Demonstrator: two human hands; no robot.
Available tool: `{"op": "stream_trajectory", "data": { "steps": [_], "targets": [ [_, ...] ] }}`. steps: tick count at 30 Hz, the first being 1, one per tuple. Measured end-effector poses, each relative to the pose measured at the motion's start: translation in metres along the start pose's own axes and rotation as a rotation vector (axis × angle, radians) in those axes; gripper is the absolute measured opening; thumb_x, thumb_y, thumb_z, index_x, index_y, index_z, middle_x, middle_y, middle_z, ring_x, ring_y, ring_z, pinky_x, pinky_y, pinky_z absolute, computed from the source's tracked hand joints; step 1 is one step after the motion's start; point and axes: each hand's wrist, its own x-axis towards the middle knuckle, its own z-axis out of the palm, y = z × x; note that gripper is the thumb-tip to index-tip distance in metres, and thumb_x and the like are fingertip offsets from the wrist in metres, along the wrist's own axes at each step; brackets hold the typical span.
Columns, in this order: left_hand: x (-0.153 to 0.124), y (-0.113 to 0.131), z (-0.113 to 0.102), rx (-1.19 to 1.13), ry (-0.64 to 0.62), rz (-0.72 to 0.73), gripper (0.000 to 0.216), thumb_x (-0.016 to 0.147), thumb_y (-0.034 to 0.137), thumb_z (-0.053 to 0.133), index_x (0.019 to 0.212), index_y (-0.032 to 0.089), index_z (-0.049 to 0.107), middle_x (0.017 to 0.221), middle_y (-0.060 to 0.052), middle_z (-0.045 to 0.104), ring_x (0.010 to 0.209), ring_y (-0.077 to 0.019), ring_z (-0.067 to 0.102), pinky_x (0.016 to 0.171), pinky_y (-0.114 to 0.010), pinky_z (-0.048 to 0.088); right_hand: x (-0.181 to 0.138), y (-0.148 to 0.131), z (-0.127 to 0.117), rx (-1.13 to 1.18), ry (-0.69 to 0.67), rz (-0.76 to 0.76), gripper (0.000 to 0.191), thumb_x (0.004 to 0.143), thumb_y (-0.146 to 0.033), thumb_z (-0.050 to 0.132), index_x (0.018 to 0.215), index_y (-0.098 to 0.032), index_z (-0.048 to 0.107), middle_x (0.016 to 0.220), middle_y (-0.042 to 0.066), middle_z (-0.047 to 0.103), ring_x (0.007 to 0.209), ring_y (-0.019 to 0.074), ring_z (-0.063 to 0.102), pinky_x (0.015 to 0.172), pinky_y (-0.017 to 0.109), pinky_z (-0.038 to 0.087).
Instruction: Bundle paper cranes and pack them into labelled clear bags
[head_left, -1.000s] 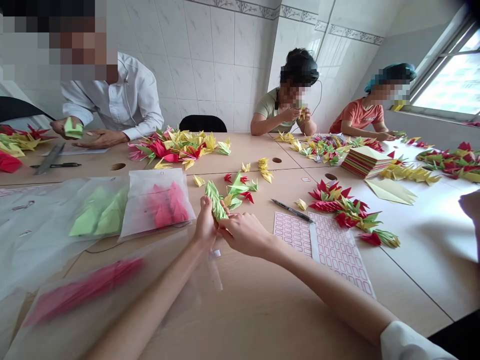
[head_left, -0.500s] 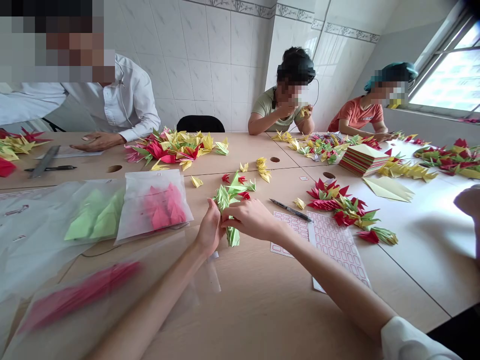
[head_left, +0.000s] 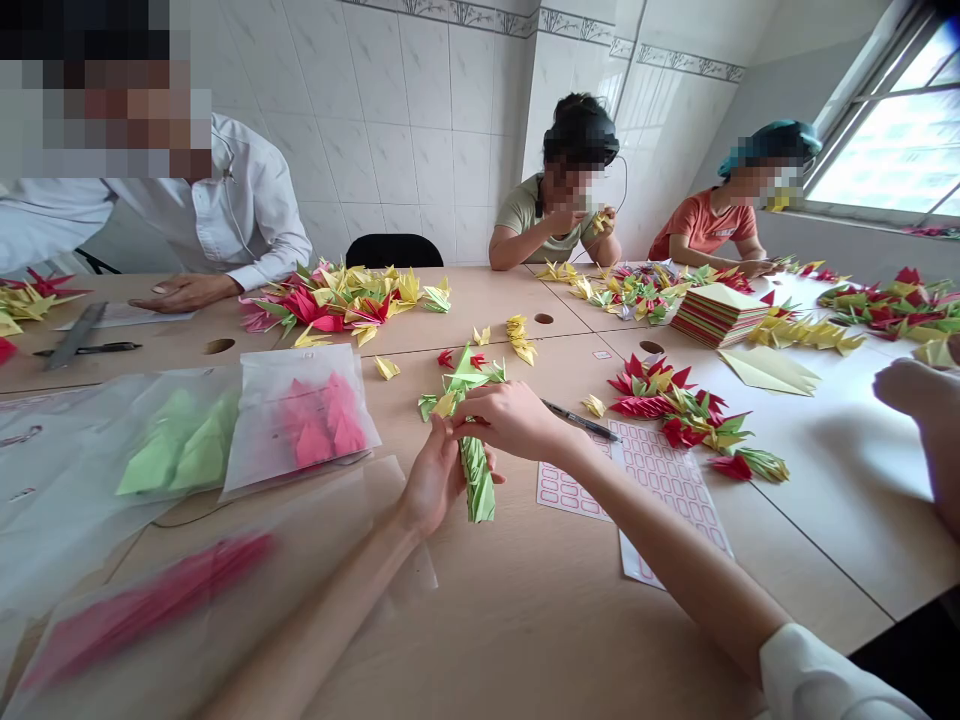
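Note:
A bundle of nested green paper cranes (head_left: 478,480) slants downward in my left hand (head_left: 435,485), whose fingers curl around it from below. Pointed green folds (head_left: 468,372) show above my hands. My right hand (head_left: 510,415) is over the bundle's upper part, its fingers bent into a pinch against my left thumb. A small yellow folded paper piece (head_left: 445,404) shows at these fingertips; its lower part is hidden. Two small red paper cranes (head_left: 477,360) lie just beyond, and loose yellow cranes (head_left: 520,340) are farther back.
Plastic bags (head_left: 300,420) of green and pink folded paper cover the left side. A pen (head_left: 577,420) and label sheets (head_left: 667,485) lie right, near a red-yellow crane pile (head_left: 667,400) and a paper stack (head_left: 718,315). Several people sit around the table; one person's hand (head_left: 919,390) is at right.
My hands have tilted the green bundle, so more of its lower end shows. The yellow piece has come into sight at my fingertips. The view has shifted slightly.

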Motion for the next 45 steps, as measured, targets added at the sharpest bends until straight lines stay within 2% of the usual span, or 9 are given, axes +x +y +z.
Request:
{"op": "stream_trajectory", "data": {
  "steps": [5,19,25,36,45],
  "targets": [
    [-0.001,-0.002,0.003,-0.081,-0.001,-0.07,0.05,0.084,0.059,0.025,0.091,0.019,0.055,0.07,-0.003,0.055,0.066,-0.0192,0.057,0.059,-0.035,0.052,0.0,0.002,-0.003,0.009,-0.016,0.026,0.016,0.085,-0.028,0.054,0.082,-0.017,0.065,0.077,0.002,0.064,0.065,0.0104,0.05,0.053,0.024,0.018],
    [-0.003,-0.001,0.0,-0.314,-0.143,-0.18,0.051,0.086,0.058,0.022,0.095,0.021,0.056,0.085,-0.007,0.06,0.08,-0.0225,0.057,0.075,-0.042,0.046,0.0,-0.001,-0.004,0.017,-0.027,-0.001,0.013,0.083,-0.024,0.056,0.078,-0.017,0.065,0.076,0.001,0.064,0.065,0.0101,0.049,0.052,0.024,0.017],
    [-0.004,0.001,0.003,-0.316,-0.11,-0.224,0.055,0.085,0.06,0.019,0.096,0.02,0.055,0.089,-0.008,0.058,0.081,-0.0228,0.056,0.074,-0.041,0.046,0.0,0.002,-0.004,0.028,-0.008,0.04,0.013,0.083,-0.024,0.055,0.08,-0.018,0.065,0.075,0.001,0.063,0.064,0.0097,0.048,0.054,0.023,0.019],
    [-0.006,-0.002,0.006,-0.249,-0.213,-0.239,0.048,0.087,0.056,0.019,0.094,0.021,0.051,0.089,-0.008,0.055,0.08,-0.0223,0.056,0.079,-0.041,0.044,0.0,0.013,-0.011,0.048,0.019,0.12,0.014,0.082,-0.028,0.058,0.079,-0.018,0.067,0.072,0.001,0.064,0.066,0.0101,0.049,0.056,0.022,0.023],
    [-0.006,-0.003,0.006,-0.184,-0.223,-0.254,0.038,0.088,0.051,0.028,0.089,0.021,0.051,0.081,-0.003,0.051,0.074,-0.0183,0.055,0.076,-0.037,0.045,-0.002,0.025,-0.013,0.101,-0.021,0.199,0.015,0.079,-0.031,0.06,0.079,-0.018,0.068,0.066,0.0,0.062,0.06,0.0088,0.046,0.055,0.021,0.023]
  ]
}}
